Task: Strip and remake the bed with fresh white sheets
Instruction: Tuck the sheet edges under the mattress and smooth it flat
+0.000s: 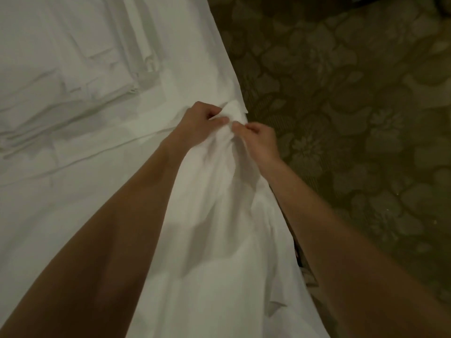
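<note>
two hands meet at the edge of the bed (73,196), and both are busy with the same bunch of white sheet (219,215). my left hand (199,123) has its fingers curled around a gathered wad of the cloth, and my right hand (260,140) pinches the fabric just beside it, thumb and fingertips nearly touching the left's. the sheet drapes down from that bunch toward me between my forearms, and the rest of it lies spread over the bed to my left, with a stack of folded white linen (80,69) lying further up the bed. the patterned carpet (353,106) is close on my right. i judge i am finding or holding a corner to pull the sheet along the bed's edge. what could go wrong: my right grip is only a fingertip pinch, so a sharp tug might slip the cloth free and let the hanging part slide onto the carpet, soiling a fresh sheet. pulling hard from one bunched point could also drag the spread part askew or pull at the folded stack. i cannot tell which corner or hem i have, so i may be working the wrong edge.
</note>
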Motion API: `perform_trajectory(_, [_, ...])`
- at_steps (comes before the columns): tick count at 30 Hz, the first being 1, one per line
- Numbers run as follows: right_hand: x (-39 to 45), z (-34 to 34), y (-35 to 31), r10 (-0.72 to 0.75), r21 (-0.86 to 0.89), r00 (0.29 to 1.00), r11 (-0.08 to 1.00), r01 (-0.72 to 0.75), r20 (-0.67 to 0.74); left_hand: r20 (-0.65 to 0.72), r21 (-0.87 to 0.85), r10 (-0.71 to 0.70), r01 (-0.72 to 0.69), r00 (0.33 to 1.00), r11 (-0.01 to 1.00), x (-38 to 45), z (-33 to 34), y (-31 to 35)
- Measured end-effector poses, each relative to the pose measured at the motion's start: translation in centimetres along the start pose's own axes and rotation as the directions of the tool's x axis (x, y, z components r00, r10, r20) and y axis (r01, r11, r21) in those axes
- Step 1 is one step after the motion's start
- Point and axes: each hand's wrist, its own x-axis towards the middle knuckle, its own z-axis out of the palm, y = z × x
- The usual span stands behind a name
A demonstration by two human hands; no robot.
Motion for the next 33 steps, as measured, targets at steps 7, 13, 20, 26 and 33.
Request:
perform_trajectory(7, [1.3,-0.8,-0.3,-0.024,-0.024,0.998,0.999,0.023,-0.058,-0.021,0.04,-0.162,0.163,0.987,0.986,-1.3,-2.9,-3.5])
perform_trajectory(13, [2.2,0.0,-0.1,0.009,0.022,0.992,1.0,-0.006,-0.125,-0.143,0.074,-0.208,0.219,0.968,0.973,-0.2,-3.1,-2.6])
perform_trajectory(20, [-0.2,-2.4,2.3,0.149,-0.005,0.987,0.989,-0.149,0.065,-0.179,0.086,-0.324,0.343,0.929,0.935,0.4,-1.1,-1.6])
perform_trajectory(26, [-3.1,-4.8,5.3,0.087,0.061,0.996,0.994,-0.089,0.035,-0.264,-0.035,-0.221,0.22,0.939,0.975,0.2,-0.6,1.2])
perform_trajectory(33, [-3.4,-4.5,6.6,0.154,0.16,0.987,0.977,-0.143,-0.054,-0.12,-0.179,-0.185,0.162,0.975,0.97,2.9,-0.7,4.3])
